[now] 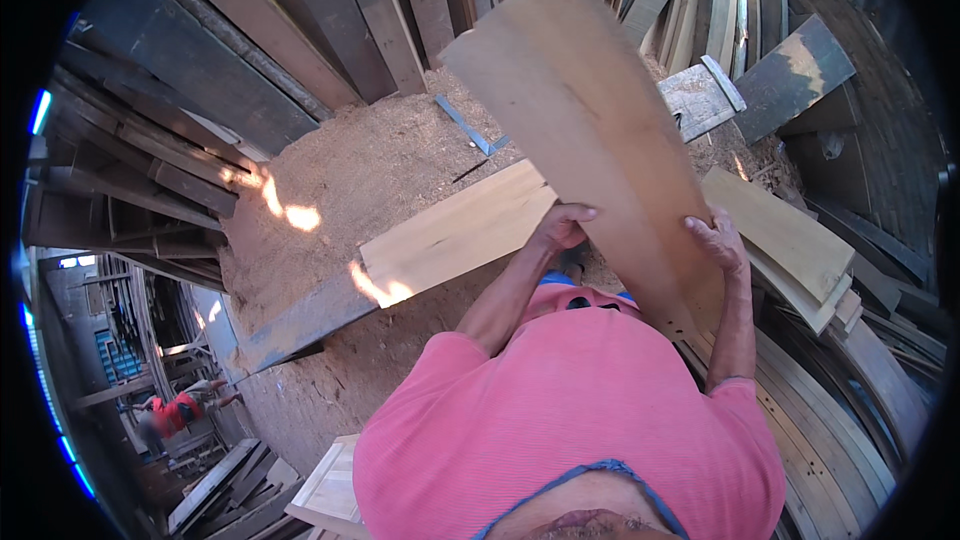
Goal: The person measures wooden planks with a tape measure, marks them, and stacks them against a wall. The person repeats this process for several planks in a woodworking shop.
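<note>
A wide, light-brown wooden board (590,90) is held up in front of me, tilted, its far end pointing up and left. My left hand (565,227) grips its left edge, the thumb lying on the face. On the opposite edge my right hand (716,240) holds it with the thumb on top; the fingers behind the board are hidden. Below and left of it, a pale plank (450,228) lies flat on the sawdust-covered workbench (350,170). A metal square (466,124) and a thin dark stick-like piece (470,172) rest in the sawdust beyond the plank.
Many boards (420,10) lean upright along the back. Stacked pale planks (790,240) lie to my right, with long curved-looking boards (820,440) beneath. A small wooden piece with a crossbar (703,98) sits at the back right. Far left, another person (180,415) in red is visible.
</note>
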A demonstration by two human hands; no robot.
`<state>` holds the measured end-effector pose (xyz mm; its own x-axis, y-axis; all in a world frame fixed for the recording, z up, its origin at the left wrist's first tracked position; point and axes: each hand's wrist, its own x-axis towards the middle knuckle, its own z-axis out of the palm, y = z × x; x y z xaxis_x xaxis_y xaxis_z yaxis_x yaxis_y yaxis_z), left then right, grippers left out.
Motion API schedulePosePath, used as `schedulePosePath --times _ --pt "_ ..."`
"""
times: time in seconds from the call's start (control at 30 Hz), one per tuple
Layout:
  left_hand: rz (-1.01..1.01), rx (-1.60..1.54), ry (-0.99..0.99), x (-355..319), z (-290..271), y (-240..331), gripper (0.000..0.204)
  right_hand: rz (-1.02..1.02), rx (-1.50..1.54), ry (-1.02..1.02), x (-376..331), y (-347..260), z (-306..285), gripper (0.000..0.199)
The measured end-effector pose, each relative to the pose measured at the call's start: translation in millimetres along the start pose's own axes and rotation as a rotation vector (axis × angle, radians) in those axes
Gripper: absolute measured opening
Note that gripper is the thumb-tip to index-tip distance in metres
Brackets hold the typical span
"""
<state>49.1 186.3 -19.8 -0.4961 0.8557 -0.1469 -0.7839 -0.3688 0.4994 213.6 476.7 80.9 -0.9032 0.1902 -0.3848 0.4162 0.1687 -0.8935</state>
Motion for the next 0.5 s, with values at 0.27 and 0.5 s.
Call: schedulePosePath --times 0.27,0.5 --pt "0.078 -0.056 0.305 17.7 33.2 -55.3 0.074 0.175 -0.011 0.23 -13.2 51.5 11.6 0.052" --pt "0.062 -0.182 0.344 2.8 -3.1 -62.7 0.072 0.235 -0.145 0.12 10.1 67.3 31.3 0.068"
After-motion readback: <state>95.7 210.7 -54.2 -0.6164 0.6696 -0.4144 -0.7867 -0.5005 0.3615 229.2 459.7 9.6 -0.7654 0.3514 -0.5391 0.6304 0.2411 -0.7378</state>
